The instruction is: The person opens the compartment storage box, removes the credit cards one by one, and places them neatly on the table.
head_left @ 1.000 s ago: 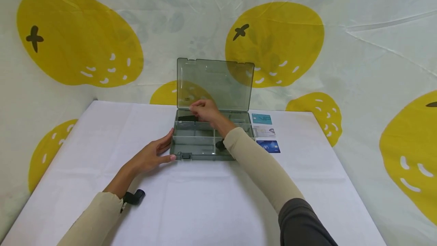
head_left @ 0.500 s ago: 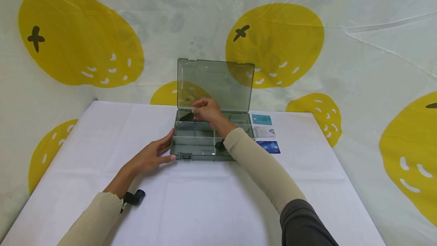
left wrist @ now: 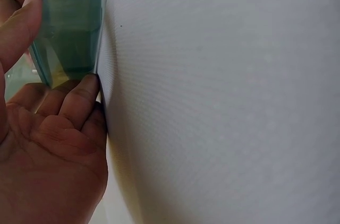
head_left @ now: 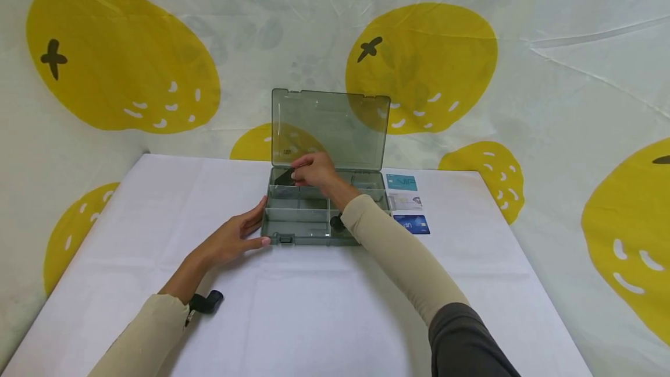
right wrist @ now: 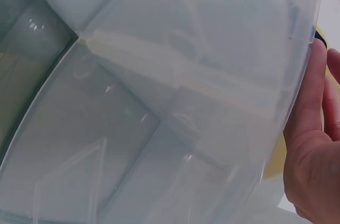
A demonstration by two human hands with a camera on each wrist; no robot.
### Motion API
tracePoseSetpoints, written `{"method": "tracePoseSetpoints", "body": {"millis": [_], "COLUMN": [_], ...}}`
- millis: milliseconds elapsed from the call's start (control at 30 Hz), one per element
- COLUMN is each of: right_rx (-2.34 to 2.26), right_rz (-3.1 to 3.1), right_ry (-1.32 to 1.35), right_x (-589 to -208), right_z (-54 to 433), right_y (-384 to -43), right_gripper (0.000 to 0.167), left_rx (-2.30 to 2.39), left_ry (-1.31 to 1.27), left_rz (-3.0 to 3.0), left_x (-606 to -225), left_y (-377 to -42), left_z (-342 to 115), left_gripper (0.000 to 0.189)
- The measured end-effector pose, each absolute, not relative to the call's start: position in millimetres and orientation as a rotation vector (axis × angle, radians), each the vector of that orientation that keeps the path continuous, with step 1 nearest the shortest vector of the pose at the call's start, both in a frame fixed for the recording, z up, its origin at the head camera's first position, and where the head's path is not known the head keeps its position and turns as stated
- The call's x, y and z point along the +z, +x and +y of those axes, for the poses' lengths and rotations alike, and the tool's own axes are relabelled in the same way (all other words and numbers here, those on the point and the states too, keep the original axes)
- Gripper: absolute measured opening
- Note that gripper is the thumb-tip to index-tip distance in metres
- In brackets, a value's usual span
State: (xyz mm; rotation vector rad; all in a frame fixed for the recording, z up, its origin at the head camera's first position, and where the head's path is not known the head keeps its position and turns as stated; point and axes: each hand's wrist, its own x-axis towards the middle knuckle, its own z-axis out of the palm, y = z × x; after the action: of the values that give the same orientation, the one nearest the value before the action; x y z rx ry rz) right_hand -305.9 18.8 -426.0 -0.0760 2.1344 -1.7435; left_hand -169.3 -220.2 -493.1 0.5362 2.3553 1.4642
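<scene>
A see-through grey plastic compartment box (head_left: 295,230) stands on the white-covered table, its lid (head_left: 330,127) raised upright at the back. My left hand (head_left: 230,238) holds its front left corner, thumb at the front wall and fingers along the left side; the left wrist view shows those fingertips (left wrist: 85,88) against the wall. My right hand (head_left: 316,170) reaches over the box to the back left compartment. There it pinches a dark, flat, card-like piece (head_left: 284,178), tilted, its far end partly hidden by the fingers. In the right wrist view the right hand (right wrist: 313,139) appears at the right edge.
To the right of the box lie a teal card (head_left: 401,182), a whitish card (head_left: 405,201) and a blue card (head_left: 412,224). A black wrist camera (head_left: 206,302) sits at the left wrist. Behind the table (head_left: 293,319) hangs a fruit-patterned cloth (head_left: 319,4).
The dark flat piece went from lying low in the back left compartment to standing tilted in the right hand's fingers, which shifted slightly. The left hand and box stay put.
</scene>
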Motion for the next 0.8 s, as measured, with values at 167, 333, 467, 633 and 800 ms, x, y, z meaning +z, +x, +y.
{"method": "tracePoseSetpoints", "body": {"millis": [167,333,467,633,800], "right_rx": [-1.73,-1.738,-1.766,-1.805,-1.883], "right_rz": [2.155,2.163,2.136,2.113,2.067], "right_ry": [-0.09,-0.082,-0.069,-0.057,-0.044], "right_x": [-425.3,-424.0,-422.7,-417.0,-414.2], "right_z": [17.7,19.8,26.6,37.1,48.5], "right_y": [-304.5,-303.7,-304.6,-303.5,-301.5], "right_gripper": [0.036,0.035,0.035,0.036,0.035], "left_rx": [1.463,1.464,1.446,1.428,1.414], "left_ry": [0.55,0.551,0.544,0.54,0.533], "left_rz": [2.355,2.357,2.372,2.39,2.399], "left_x": [-493.8,-493.7,-493.0,-491.8,-492.4], "left_y": [-169.6,-169.9,-169.9,-168.9,-168.8], "left_z": [-220.0,-220.0,-219.5,-218.7,-218.3], "left_gripper": [0.104,0.104,0.104,0.104,0.105]}}
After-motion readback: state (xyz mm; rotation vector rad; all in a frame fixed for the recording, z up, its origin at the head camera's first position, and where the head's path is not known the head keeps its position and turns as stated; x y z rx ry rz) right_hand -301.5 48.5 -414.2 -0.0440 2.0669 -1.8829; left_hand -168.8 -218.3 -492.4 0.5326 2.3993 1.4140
